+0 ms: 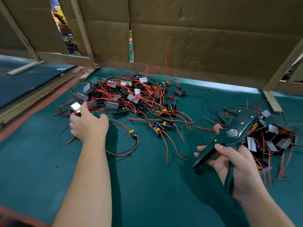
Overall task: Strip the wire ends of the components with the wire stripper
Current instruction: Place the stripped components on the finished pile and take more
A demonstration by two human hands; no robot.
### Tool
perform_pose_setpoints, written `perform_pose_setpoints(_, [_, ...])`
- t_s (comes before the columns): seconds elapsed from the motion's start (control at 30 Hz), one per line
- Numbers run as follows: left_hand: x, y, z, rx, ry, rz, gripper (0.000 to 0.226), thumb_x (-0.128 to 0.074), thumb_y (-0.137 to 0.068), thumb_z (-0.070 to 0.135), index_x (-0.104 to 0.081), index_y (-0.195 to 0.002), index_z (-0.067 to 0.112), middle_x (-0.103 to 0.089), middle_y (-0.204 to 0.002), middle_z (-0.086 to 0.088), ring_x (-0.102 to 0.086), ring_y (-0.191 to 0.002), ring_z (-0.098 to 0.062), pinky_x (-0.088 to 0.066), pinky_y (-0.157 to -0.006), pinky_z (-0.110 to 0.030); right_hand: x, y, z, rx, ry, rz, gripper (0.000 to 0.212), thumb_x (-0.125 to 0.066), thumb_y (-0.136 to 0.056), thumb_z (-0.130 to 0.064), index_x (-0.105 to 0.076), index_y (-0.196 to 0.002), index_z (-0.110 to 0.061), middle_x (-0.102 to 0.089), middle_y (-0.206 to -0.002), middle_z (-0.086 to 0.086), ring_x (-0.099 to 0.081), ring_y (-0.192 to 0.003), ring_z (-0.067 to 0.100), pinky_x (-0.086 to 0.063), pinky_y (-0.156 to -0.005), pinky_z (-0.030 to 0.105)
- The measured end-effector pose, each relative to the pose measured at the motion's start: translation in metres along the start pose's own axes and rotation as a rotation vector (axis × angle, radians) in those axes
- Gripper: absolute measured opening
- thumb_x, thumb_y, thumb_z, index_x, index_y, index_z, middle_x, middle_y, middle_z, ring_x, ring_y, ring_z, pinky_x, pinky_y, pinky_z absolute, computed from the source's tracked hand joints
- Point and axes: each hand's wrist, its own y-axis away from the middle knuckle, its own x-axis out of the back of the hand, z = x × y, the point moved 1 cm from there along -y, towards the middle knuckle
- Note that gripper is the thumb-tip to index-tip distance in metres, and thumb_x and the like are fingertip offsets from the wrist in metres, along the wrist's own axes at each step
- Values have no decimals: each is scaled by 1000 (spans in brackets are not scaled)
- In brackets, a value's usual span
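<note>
Our right hand (237, 169) grips the one wire stripper (236, 128). Our left hand (89, 126) touches one component (75, 106); we cannot tell its grip. Two piles (131, 95) (270, 136) lie apart.

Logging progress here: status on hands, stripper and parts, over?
Left hand on a component at the pile's left edge, grip unclear. Right hand holds the wire stripper, handles spread. Red wires tangled through the pile.
</note>
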Motion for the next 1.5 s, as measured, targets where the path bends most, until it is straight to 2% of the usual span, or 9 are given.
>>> perform_pose_setpoints(0.23, [2, 24, 23, -437, 446, -3, 33, -59, -78, 12, -68, -105, 29, -38, -119, -2, -52, -81, 3, -37, -82, -6, -2, -2, 2, -8, -6, 3, 42, -53, -77, -5, -56, -119, -8, -67, -85, 13, -67, -80, 38, -56, -69, 52])
perform_pose_setpoints(0.37, [10, 48, 40, -715, 457, -61, 54, -56, -74, 19, -57, -127, 30, -54, -115, 8, -51, -101, -7, -35, -97, -23, -2, -1, 3, -2, 2, -8, 44, -56, -76, -8, -57, -120, -10, -67, -89, 12, -67, -81, 37, -56, -71, 53])
perform_pose_setpoints(0.57, [17, 59, 45, -492, 82, 171, 41, -62, -74, 17, -66, -113, 30, -49, -134, 2, -38, -124, -29, -22, -101, -42, -1, -1, 1, 2, -5, -9, 48, -58, -76, -8, -53, -124, -6, -70, -91, 4, -68, -82, 38, -56, -71, 54])
perform_pose_setpoints(0.67, [26, 70, 53, -751, 139, 177, 45, -55, -67, 6, -69, -102, 31, -59, -119, 9, -48, -115, -22, -23, -93, -36, -1, -2, 1, -20, -6, 1, 50, -61, -75, -4, -51, -124, -1, -67, -89, 12, -67, -82, 39, -55, -70, 56])
perform_pose_setpoints(0.87, [15, 118, 73, -1301, 70, -263, 51, -45, -62, 4, -72, -100, 24, -70, -104, 12, -62, -103, -13, -35, -90, -36, -2, -3, 2, -41, -21, 3, 53, -61, -73, -6, -50, -123, 5, -64, -87, 22, -67, -80, 40, -56, -70, 55])
perform_pose_setpoints(1.0, [-9, 137, 69, -1222, -197, -599, 54, -44, -81, 15, -52, -133, 26, -52, -138, 9, -45, -128, -11, -38, -101, -35, -2, -4, 2, -59, -23, -5, 35, -56, -74, -6, -59, -109, -3, -66, -89, 22, -67, -79, 39, -56, -69, 54])
perform_pose_setpoints(1.13, [-21, 129, 60, -1084, -404, -552, 61, -50, -85, 30, -36, -144, 33, -28, -153, 15, -27, -138, -13, -25, -108, -35, -3, -3, 2, -49, -13, -11, 43, -55, -75, -6, -53, -117, -2, -70, -88, 6, -67, -78, 37, -56, -68, 54])
perform_pose_setpoints(1.37, [-9, 114, 63, -769, -359, -283, 22, -48, -77, 27, -69, -80, 26, -64, -84, 7, -59, -84, -20, -20, -82, -36, -2, -5, 1, -50, -7, -6, 46, -55, -74, -7, -53, -120, -3, -68, -87, 8, -67, -78, 37, -57, -69, 56])
perform_pose_setpoints(1.5, [-9, 116, 65, -852, -61, -146, 17, -49, -81, 20, -66, -79, 21, -65, -80, 5, -58, -79, -23, -31, -80, -36, -2, -11, 0, -106, -47, 27, 35, -57, -71, -5, -52, -105, -2, -54, -90, 21, -67, -76, 38, -56, -64, 51])
